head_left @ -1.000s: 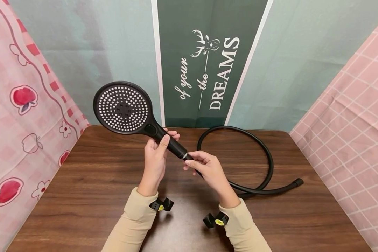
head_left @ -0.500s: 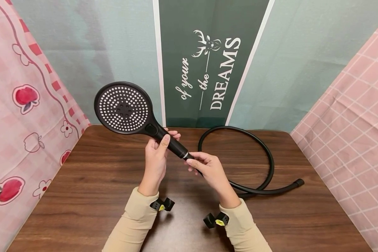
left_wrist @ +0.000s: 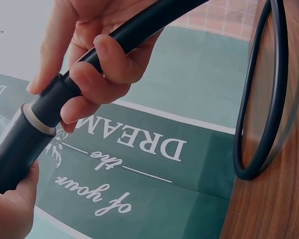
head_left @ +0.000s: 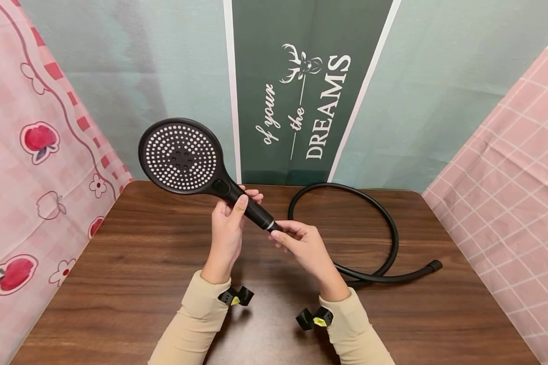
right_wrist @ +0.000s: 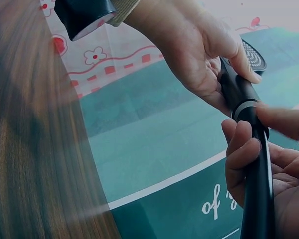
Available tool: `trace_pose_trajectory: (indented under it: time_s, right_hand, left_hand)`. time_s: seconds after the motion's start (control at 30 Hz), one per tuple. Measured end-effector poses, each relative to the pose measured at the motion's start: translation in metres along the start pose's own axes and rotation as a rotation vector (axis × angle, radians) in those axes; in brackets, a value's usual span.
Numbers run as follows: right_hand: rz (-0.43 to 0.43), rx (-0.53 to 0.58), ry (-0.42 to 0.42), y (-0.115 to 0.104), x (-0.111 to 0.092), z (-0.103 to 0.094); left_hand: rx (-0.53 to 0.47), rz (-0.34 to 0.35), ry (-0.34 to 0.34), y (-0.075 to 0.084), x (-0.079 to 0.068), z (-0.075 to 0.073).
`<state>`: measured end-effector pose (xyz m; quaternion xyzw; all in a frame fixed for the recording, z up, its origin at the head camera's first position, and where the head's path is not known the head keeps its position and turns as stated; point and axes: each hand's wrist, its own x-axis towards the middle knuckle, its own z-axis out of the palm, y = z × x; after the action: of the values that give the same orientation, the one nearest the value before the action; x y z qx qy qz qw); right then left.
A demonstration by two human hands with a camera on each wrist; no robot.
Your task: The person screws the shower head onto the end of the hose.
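A black shower head [head_left: 180, 156] with white nozzles is held up over the table, tilted, its round face toward me. My left hand [head_left: 228, 228] grips its handle, thumb lying along the front. At the handle's lower end, my right hand [head_left: 303, 246] pinches the end fitting of a black shower hose [head_left: 395, 235]. In the left wrist view, the hose's fitting [left_wrist: 52, 102] meets the handle with a pale ring [left_wrist: 38, 118] showing between them. The right wrist view has the right fingers [right_wrist: 239, 149] curled round the hose just below that ring.
The hose loops across the brown wooden table [head_left: 132, 253], its free end [head_left: 434, 265] lying at the right. A green printed cloth [head_left: 297, 101] hangs behind. Pink patterned cloths [head_left: 50, 152] stand at both sides. Each wrist bears a small black camera [head_left: 237, 296].
The grips stay the same. The right fingers shift slightly at the hose fitting. The whole view has slid a little, so everything appears slightly farther right.
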<state>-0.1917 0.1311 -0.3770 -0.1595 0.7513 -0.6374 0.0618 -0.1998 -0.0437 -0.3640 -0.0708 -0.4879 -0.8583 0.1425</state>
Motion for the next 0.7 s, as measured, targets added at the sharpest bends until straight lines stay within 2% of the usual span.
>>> trace_pose_trajectory:
  time_s: [0.17,0.37,0.47,0.7]
  right_hand:
    - [0.020,-0.041,0.025,0.0003,0.0006,0.0000]
    - [-0.015,-0.076,0.059,-0.0004,0.0008,0.0003]
    - [-0.023,-0.071,0.065,-0.0012,0.0006,0.0003]
    - [0.028,-0.016,0.104,-0.0024,0.0000,0.0012]
  left_hand:
    - [0.015,0.000,-0.007,0.0014,-0.0003,-0.0005]
    - [0.014,-0.005,0.001,0.0022,-0.0009,-0.0003]
    - [0.012,-0.008,0.002,0.0025,-0.0013,0.0003]
    - [-0.006,-0.004,0.007,0.0017,-0.0009,0.0002]
